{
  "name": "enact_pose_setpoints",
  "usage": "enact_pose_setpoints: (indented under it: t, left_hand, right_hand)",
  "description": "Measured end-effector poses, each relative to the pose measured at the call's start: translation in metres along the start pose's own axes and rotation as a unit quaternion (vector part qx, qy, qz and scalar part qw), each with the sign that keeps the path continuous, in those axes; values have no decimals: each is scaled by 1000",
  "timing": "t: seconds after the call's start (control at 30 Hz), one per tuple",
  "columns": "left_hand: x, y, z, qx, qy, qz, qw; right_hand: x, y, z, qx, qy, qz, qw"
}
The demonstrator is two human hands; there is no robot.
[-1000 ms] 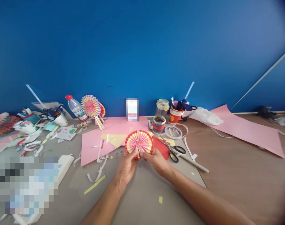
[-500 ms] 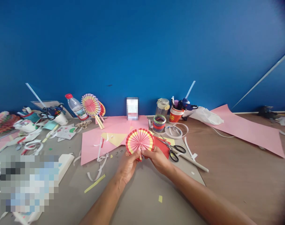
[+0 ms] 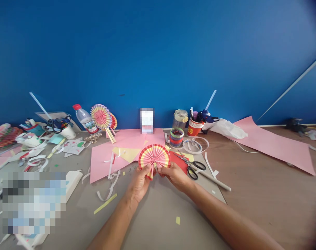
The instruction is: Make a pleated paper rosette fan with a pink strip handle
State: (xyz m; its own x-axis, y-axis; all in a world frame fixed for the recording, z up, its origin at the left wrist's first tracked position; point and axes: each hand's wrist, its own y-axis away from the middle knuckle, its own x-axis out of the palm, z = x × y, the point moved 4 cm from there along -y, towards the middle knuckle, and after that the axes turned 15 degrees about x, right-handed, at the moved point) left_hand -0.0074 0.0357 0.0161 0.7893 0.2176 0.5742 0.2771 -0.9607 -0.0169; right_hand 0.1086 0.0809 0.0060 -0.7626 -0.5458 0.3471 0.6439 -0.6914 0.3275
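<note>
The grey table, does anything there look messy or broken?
Messy: a curly white paper strip and yellow paper scrap lie loose. The pleated pink, yellow and red paper fan shows no clear tear, but the left hand and right hand hide part.

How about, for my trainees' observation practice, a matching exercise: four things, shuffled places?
Things
1. Pink, yellow and red pleated paper fan
2. Black-handled metal scissors
3. Clear plastic red-capped bottle
4. Red paper cup

Places
A. Just right of clear lidded jar
B. Held by left hand and right hand
C. Left of purple-edged paper fan
D. Partly over flat red paper

Pairs: 1-B; 2-D; 3-C; 4-A
</note>
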Motion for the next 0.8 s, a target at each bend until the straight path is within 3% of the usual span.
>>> enact_pose_setpoints:
  t: [0.17,0.3,0.43,0.7,0.8]
  left_hand:
    - [-15,-4,-5,28,-110,-51,992]
    - [-13,-3,-5,34,-147,-29,988]
    - [-8,2,-3,18,-188,-8,982]
    - [-10,-2,-9,-25,-79,43,996]
    - [-13,-3,-6,-57,-86,54,993]
  right_hand:
    - [-10,3,21,-7,-84,39,996]
    - [-16,0,26,12,-78,28,996]
    - [-18,-3,21,-12,-61,6,998]
    - [-19,-2,18,5,-52,-2,999]
    - [-16,-1,18,19,-26,-10,999]
